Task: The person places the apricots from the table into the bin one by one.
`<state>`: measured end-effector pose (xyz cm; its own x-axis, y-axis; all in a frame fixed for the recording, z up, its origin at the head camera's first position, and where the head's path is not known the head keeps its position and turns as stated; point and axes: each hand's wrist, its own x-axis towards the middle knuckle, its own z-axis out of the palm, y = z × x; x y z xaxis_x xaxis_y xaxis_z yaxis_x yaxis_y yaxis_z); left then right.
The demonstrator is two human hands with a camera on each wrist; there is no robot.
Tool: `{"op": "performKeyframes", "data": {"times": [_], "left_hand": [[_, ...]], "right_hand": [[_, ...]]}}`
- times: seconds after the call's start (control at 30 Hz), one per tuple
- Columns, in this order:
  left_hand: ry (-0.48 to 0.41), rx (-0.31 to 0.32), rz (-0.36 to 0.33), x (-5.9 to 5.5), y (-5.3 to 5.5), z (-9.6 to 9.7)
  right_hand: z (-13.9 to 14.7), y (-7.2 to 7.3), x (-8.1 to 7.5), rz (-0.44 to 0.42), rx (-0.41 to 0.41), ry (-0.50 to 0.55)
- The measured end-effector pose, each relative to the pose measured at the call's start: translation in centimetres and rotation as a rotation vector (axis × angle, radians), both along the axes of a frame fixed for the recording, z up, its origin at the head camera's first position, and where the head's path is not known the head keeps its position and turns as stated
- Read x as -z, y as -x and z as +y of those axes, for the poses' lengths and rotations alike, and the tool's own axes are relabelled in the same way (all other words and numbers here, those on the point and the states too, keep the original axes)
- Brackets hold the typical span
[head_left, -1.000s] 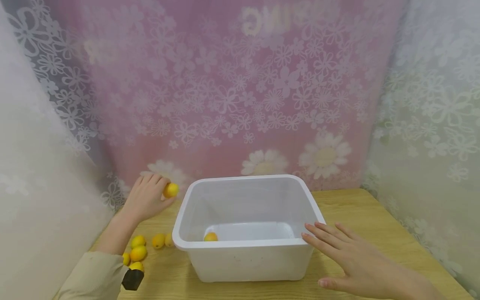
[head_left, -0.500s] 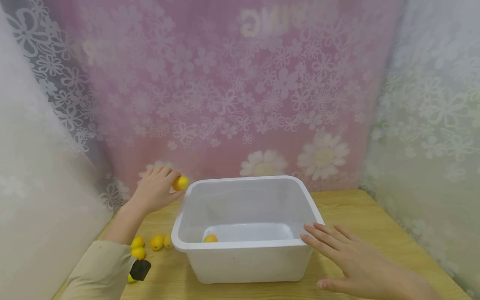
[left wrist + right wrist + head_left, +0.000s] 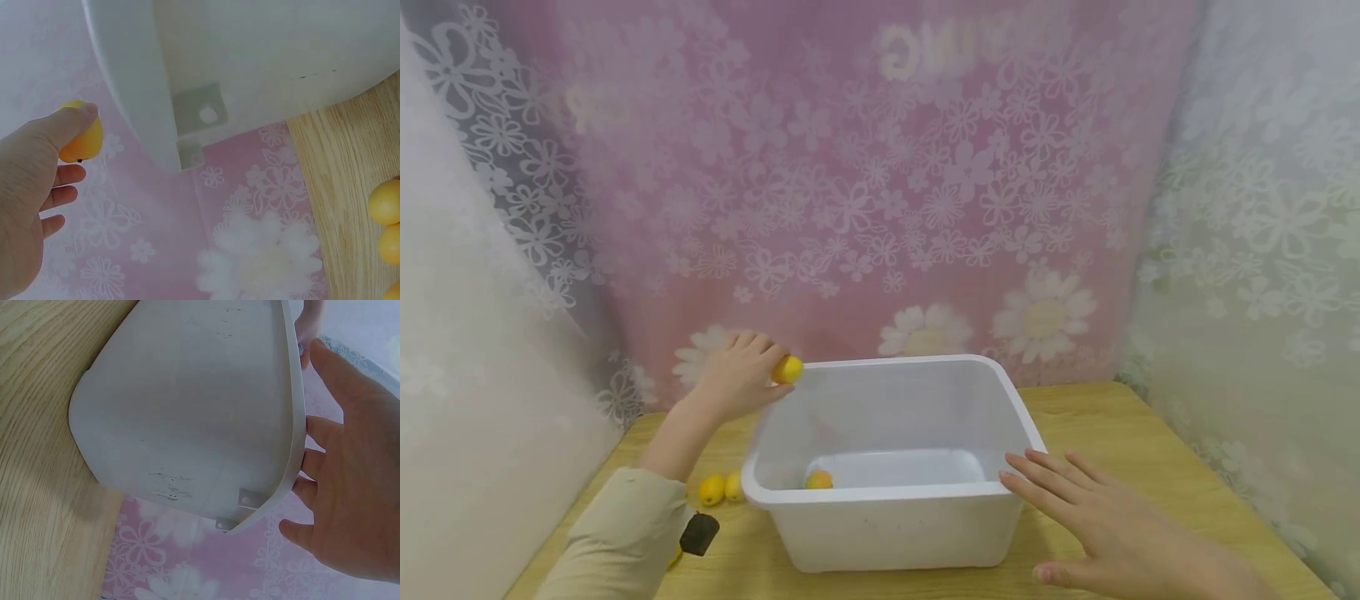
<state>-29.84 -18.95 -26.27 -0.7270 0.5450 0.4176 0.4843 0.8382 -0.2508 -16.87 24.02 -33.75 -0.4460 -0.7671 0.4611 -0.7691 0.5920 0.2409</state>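
My left hand pinches a small yellow-orange fruit between thumb and fingers, level with the back left corner of a white plastic tub. In the left wrist view the held fruit is rounded, with a dark spot at one end, and appears beside the rim. One similar fruit lies inside the tub near its front left. My right hand has its fingers stretched out at the tub's right rim. In the right wrist view those fingertips meet the rim from outside.
Two more yellow fruits rest on the wooden table left of the tub, and another is mostly hidden under the left sleeve. A pink flowered curtain hangs behind the table, with pale curtains on both sides.
My left hand has carried the fruit rightward, from left of the tub to its back left corner. The left sleeve now covers more of the table fruits. My right hand has stayed put.
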Motion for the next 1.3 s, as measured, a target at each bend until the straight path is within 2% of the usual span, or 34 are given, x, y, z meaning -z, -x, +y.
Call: {"op": "performKeyframes", "data": {"times": [0.23,0.33,0.53,0.63,0.73,0.87,1.1,1.2,1.3], "left_hand": [[0.007,0.057,0.01,0.4,0.4,0.7],[0.002,0.063,0.01,0.5,0.5,0.8],[0.026,0.048,0.058,0.7,0.4,0.3],[0.041,0.02,0.081,0.7,0.2,-0.2],[0.02,-0.016,0.075,0.9,-0.2,-1.1],[-0.02,-0.061,0.085,1.6,-1.0,-2.6],[0.023,-0.103,0.246,3.5,-1.7,-5.4],[0.039,-0.132,0.24,4.4,-2.1,-6.5],[0.042,-0.17,0.18,5.5,-2.5,-7.3]], "right_hand": [[0.0,0.0,0.1,0.007,-0.006,0.005],[0.0,0.0,0.2,0.009,-0.004,0.008],[0.0,0.0,0.2,0.003,0.003,0.012],[0.1,0.1,0.2,-0.003,-0.002,0.02],[0.1,0.1,0.2,-0.01,-0.006,0.026],[0.1,0.1,0.1,-0.014,0.0,0.022],[0.0,0.0,0.0,-0.018,0.016,0.021],[0.0,0.0,0.1,-0.018,0.016,0.02],[0.0,0.1,0.1,-0.014,0.015,0.017]]}}
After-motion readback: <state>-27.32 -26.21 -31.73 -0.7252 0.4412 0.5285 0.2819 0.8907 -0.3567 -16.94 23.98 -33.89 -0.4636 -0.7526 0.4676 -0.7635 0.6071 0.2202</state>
